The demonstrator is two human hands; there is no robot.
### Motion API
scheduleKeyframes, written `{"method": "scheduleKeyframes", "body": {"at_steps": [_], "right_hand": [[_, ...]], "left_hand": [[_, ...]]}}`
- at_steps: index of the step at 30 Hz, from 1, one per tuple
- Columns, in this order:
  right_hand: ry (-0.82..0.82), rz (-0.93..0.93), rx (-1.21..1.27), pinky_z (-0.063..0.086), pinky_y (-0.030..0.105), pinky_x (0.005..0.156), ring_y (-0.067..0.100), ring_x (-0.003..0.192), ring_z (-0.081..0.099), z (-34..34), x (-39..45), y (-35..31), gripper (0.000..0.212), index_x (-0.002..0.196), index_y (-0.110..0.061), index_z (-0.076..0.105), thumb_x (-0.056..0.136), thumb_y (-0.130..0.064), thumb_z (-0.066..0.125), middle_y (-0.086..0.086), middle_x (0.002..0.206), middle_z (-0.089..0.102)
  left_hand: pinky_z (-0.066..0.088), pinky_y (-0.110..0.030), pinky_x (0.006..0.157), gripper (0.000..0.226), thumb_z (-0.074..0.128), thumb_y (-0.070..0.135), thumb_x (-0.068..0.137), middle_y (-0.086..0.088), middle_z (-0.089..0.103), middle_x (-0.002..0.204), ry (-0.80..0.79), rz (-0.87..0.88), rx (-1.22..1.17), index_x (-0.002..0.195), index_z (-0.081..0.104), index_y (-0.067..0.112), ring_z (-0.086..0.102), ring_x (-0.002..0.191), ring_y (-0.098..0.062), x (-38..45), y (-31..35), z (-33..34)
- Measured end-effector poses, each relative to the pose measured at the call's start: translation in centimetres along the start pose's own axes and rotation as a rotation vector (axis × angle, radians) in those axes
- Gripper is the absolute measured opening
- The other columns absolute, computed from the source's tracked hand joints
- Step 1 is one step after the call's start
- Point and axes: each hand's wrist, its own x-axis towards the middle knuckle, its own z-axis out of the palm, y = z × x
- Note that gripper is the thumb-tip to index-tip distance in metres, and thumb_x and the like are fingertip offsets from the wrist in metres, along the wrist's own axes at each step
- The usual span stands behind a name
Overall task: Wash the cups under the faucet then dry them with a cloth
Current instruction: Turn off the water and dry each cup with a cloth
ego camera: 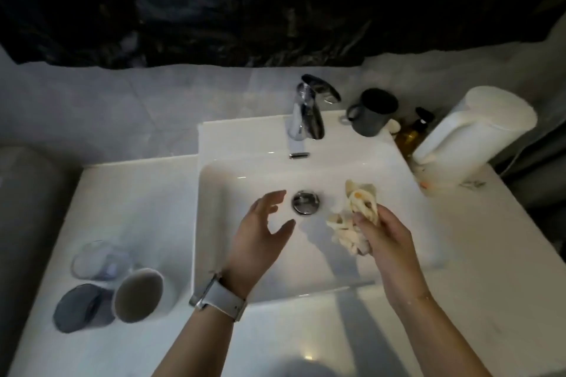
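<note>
Nearest us, on the counter left of the sink (211,242), three cups cluster: a grey one (80,308), a white one (141,294) and a clear one (98,261). Over the basin our left hand (258,236) spreads empty (fingers relaxed), while our right hand (386,241) grips a crumpled cream cloth (352,217). Beyond, beside the faucet (307,113), stands a dark mug (372,112).

Bare forearms, no sleeves — left wrist wears watch (218,297), pale grey strap, silver case.

Dim light. A pale tiled wall (128,107) rises behind the white bench (122,199); crumpled black sheeting (245,3) hangs above the wall.
</note>
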Motion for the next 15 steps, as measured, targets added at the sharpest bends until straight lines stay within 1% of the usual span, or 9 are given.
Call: {"method": "scheduleKeyframes", "body": {"at_steps": [1, 2, 3, 6, 8, 10, 11, 13, 15], "right_hand": [[0.017, -0.023, -0.001, 0.051, 0.021, 0.071, 0.010, 0.087, 0.067, -1.9, 0.8, 0.1, 0.013, 0.102, -0.019, 0.069, 0.090, -0.017, 0.063, -0.002, 0.095, 0.073], [0.039, -0.032, 0.005, 0.050, 0.020, 0.069, 0.010, 0.086, 0.066, -3.1, 1.3, 0.2, 0.012, 0.101, -0.018, 0.068, 0.090, -0.017, 0.064, -0.001, 0.094, 0.073], [0.049, -0.016, 0.023, 0.050, 0.022, 0.069, 0.012, 0.086, 0.066, -6.6, 3.0, 0.0, 0.011, 0.100, -0.018, 0.068, 0.090, -0.018, 0.063, 0.001, 0.093, 0.073], [0.028, -0.018, 0.000, 0.050, 0.022, 0.072, 0.010, 0.087, 0.068, -9.6, 4.3, -0.2, 0.008, 0.097, -0.018, 0.068, 0.090, -0.018, 0.063, -0.004, 0.093, 0.074], [-0.005, -0.022, -0.008, 0.050, 0.022, 0.075, 0.008, 0.088, 0.068, -12.9, 6.3, -1.1, 0.009, 0.098, -0.020, 0.068, 0.090, -0.019, 0.064, -0.006, 0.093, 0.074], [-0.037, -0.005, -0.054, 0.048, 0.024, 0.076, 0.013, 0.088, 0.067, -15.6, 8.4, -1.6, 0.009, 0.097, -0.019, 0.068, 0.089, -0.021, 0.066, -0.002, 0.091, 0.073], [-0.048, 0.004, -0.054, 0.048, 0.022, 0.075, 0.014, 0.087, 0.067, -16.6, 9.2, -1.9, 0.009, 0.097, -0.018, 0.068, 0.089, -0.021, 0.066, -0.001, 0.091, 0.073], [-0.069, 0.012, -0.050, 0.050, 0.016, 0.073, 0.009, 0.089, 0.068, -18.1, 10.7, -2.4, 0.012, 0.099, -0.020, 0.069, 0.088, -0.022, 0.066, -0.004, 0.093, 0.073], [-0.096, 0.021, -0.055, 0.050, 0.019, 0.079, 0.006, 0.093, 0.067, -19.2, 12.1, -2.8, 0.017, 0.104, -0.023, 0.069, 0.088, -0.023, 0.066, -0.008, 0.097, 0.073]], "left_hand": [[0.047, -0.016, 0.087, 0.047, 0.072, 0.014, 0.085, 0.011, 0.060, 0.124, -0.009, -0.019, -0.020, 0.127, 0.056, 0.028, 0.060, 0.109, -0.004, 0.4, 1.0, 1.9], [0.047, -0.014, 0.085, 0.046, 0.072, 0.013, 0.085, 0.010, 0.062, 0.123, -0.012, -0.029, -0.036, 0.127, 0.057, 0.027, 0.061, 0.109, -0.004, 0.6, 1.6, 3.0], [0.049, -0.015, 0.085, 0.045, 0.072, 0.012, 0.085, 0.008, 0.063, 0.122, -0.003, -0.042, -0.033, 0.125, 0.058, 0.026, 0.061, 0.110, -0.005, 1.7, 3.4, 6.3], [0.052, -0.028, 0.094, 0.040, 0.071, 0.016, 0.087, 0.002, 0.062, 0.124, -0.013, -0.101, -0.124, 0.122, 0.056, 0.030, 0.062, 0.112, -0.009, 2.8, 5.0, 9.7], [0.051, -0.031, 0.097, 0.040, 0.069, 0.023, 0.090, 0.005, 0.058, 0.130, -0.028, -0.107, -0.139, 0.125, 0.053, 0.030, 0.059, 0.116, -0.010, 5.0, 7.0, 13.3], [0.050, -0.032, 0.098, 0.042, 0.068, 0.026, 0.090, 0.006, 0.054, 0.134, -0.017, -0.102, -0.154, 0.129, 0.051, 0.029, 0.056, 0.119, -0.009, 7.1, 8.4, 15.9], [0.048, -0.031, 0.097, 0.044, 0.068, 0.025, 0.090, 0.006, 0.051, 0.136, 0.001, -0.108, -0.146, 0.131, 0.049, 0.027, 0.054, 0.120, -0.009, 8.2, 8.8, 16.9], [0.045, -0.028, 0.098, 0.046, 0.064, 0.019, 0.093, 0.003, 0.048, 0.138, 0.066, -0.104, -0.138, 0.136, 0.046, 0.020, 0.051, 0.123, -0.012, 10.7, 9.0, 18.4], [0.042, -0.024, 0.101, 0.042, 0.050, 0.009, 0.100, -0.004, 0.044, 0.141, 0.152, -0.040, -0.136, 0.140, 0.041, 0.015, 0.049, 0.128, -0.021, 13.8, 9.1, 19.4]]}}
